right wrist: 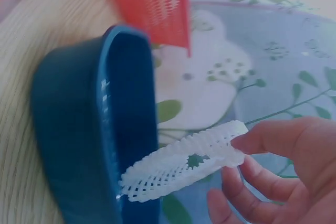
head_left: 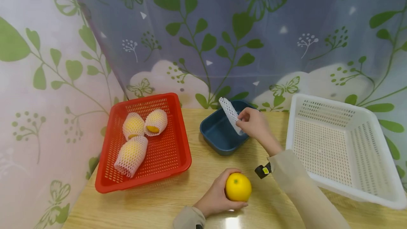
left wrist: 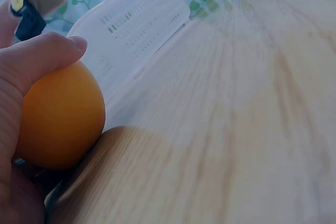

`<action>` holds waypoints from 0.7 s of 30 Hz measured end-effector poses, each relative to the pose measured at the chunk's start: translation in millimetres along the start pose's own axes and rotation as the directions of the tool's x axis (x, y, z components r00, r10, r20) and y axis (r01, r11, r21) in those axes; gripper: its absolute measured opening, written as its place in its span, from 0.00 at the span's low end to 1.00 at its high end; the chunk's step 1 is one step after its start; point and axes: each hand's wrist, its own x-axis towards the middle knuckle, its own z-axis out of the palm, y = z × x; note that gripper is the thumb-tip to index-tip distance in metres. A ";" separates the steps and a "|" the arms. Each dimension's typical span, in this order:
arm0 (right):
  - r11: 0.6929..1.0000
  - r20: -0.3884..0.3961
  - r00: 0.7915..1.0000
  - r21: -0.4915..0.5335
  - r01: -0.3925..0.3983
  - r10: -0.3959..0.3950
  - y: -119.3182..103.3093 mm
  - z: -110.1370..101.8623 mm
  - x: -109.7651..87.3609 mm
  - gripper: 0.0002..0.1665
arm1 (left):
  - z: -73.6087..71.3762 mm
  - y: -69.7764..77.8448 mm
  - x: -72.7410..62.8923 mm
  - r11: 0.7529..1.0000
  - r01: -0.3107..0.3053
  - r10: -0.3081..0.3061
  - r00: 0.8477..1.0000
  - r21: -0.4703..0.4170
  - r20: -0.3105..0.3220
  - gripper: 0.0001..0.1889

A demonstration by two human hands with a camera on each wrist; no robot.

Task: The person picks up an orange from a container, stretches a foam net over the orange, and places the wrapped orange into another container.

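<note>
A bare yellow-orange citrus fruit [head_left: 238,187], likely an orange, sits in my left hand [head_left: 219,194], fingers and thumb curled round its side near the table's front. The left wrist view shows the thumb over the orange [left wrist: 65,114]. My right hand [head_left: 254,123] pinches one end of a white foam net sleeve [head_left: 229,113] above the dark blue bowl [head_left: 211,140]. In the right wrist view, the net sleeve [right wrist: 181,163] looks flattened and hangs over the rim of the bowl [right wrist: 68,114]. Thumb and fingertips of the right hand [right wrist: 278,174] hold it.
On the left stands a red basket [head_left: 187,151] with three yellow fruits [head_left: 131,153] in white foam nets. A white perforated basket [head_left: 324,144] stands at the right. Behind the wooden table [head_left: 203,179] hangs a patterned curtain [head_left: 203,45].
</note>
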 end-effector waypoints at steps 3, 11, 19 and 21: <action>0.996 -0.032 0.999 0.092 0.020 -0.017 -2.7 -4.3 -9.9 0.08 | 0.1 0.7 0.1 1.000 0.001 -0.002 1.000 -0.001 -0.003 0.45; 0.970 -0.124 0.989 0.218 0.111 -0.086 -6.8 -13.1 -32.7 0.07 | 0.0 1.0 -0.4 1.000 0.010 -0.010 1.000 -0.014 0.001 0.45; 0.940 -0.170 0.975 0.284 0.188 -0.144 -8.1 -18.7 -59.3 0.06 | -0.4 -0.8 -0.8 1.000 -0.016 0.016 1.000 -0.002 -0.002 0.45; 0.924 -0.174 0.970 0.315 0.218 -0.170 -7.3 -19.5 -66.0 0.06 | -0.3 -1.4 -0.3 1.000 -0.019 0.019 1.000 -0.001 -0.001 0.45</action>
